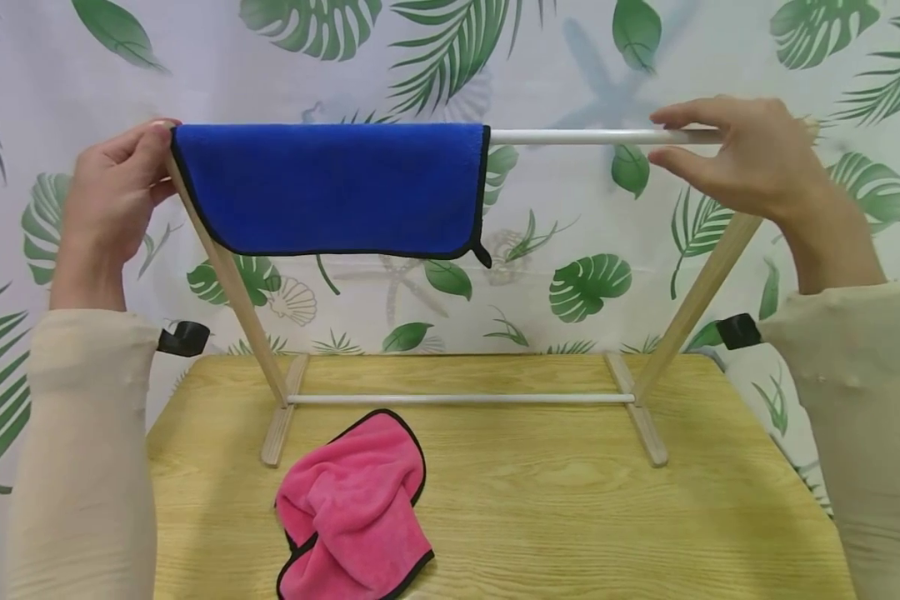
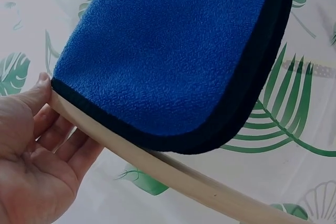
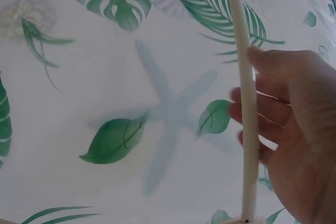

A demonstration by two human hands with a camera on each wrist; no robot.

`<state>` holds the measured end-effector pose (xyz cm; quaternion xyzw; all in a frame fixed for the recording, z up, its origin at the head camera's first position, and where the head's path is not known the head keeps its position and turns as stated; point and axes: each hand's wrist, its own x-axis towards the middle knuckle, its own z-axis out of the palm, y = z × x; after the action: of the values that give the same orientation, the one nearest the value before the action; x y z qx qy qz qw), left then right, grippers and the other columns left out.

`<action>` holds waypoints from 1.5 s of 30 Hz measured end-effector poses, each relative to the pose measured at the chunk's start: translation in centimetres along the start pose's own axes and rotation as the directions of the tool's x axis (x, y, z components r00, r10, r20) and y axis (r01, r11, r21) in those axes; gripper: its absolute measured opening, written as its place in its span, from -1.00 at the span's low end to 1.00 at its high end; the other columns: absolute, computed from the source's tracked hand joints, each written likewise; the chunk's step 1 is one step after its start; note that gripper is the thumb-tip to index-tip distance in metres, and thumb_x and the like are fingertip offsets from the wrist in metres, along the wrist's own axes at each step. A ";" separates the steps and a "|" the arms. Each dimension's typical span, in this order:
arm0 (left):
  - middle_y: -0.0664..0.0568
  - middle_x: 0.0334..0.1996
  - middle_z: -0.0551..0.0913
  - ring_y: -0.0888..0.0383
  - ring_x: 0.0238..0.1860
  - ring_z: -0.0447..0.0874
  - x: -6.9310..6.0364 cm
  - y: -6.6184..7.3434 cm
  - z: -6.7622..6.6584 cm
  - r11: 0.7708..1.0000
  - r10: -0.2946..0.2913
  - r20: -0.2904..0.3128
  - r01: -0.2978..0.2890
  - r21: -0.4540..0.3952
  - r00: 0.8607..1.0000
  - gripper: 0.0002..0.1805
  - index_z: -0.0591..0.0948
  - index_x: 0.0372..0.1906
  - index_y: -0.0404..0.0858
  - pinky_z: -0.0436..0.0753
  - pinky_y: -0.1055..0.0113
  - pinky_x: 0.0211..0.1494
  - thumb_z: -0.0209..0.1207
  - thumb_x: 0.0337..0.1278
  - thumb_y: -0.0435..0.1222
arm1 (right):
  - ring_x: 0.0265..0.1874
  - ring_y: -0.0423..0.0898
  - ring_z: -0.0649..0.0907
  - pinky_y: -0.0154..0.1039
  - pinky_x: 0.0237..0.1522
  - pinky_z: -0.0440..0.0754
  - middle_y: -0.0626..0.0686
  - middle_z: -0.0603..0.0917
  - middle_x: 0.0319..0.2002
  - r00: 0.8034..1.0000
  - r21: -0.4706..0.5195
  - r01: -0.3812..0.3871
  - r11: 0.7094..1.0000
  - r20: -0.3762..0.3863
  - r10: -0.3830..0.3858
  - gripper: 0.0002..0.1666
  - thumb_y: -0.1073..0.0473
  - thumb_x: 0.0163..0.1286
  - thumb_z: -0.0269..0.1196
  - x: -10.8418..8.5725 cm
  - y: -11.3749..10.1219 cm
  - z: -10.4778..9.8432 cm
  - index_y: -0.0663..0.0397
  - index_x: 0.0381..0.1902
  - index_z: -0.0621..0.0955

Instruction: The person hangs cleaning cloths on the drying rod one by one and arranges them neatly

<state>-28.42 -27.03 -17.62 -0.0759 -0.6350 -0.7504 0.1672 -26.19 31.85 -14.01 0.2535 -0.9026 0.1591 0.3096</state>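
Observation:
A blue towel (image 1: 330,187) with black trim hangs over the upper white rod (image 1: 577,137) of a wooden rack, covering its left part. A small black loop (image 1: 482,254) dangles from its lower right corner. My left hand (image 1: 116,179) pinches the towel's upper left edge at the top of the left wooden post (image 2: 157,166). Its other fingers lie behind that post. At the rod's right end, my right hand (image 1: 753,154) stands around the rod in a loose C, thumb below and fingers above with gaps. A crumpled pink towel (image 1: 360,508) lies on the table.
The rack's right post (image 1: 701,308), lower white rod (image 1: 457,399) and wooden feet (image 1: 648,433) stand on a wood-grain table (image 1: 570,517). A leaf-patterned cloth (image 1: 390,317) hangs behind.

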 end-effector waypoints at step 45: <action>-0.01 -0.08 0.65 0.10 -0.07 0.56 -0.1 0.0 0.2 0.999 -0.013 0.027 0.012 0.049 1.000 -0.50 0.70 0.22 -0.20 0.57 0.46 0.01 0.29 0.28 -0.04 | -0.16 0.04 0.77 -0.07 -0.10 0.72 0.17 0.79 -0.10 0.975 0.613 -0.194 0.766 0.208 0.081 -0.68 0.28 0.46 0.35 -9.8 -9.2 24.4 0.34 0.10 0.69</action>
<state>-28.36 -26.85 -17.65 -0.0782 -0.6558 -0.7346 0.1555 -26.07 16.94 -37.55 0.2878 -0.8363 0.4517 0.1167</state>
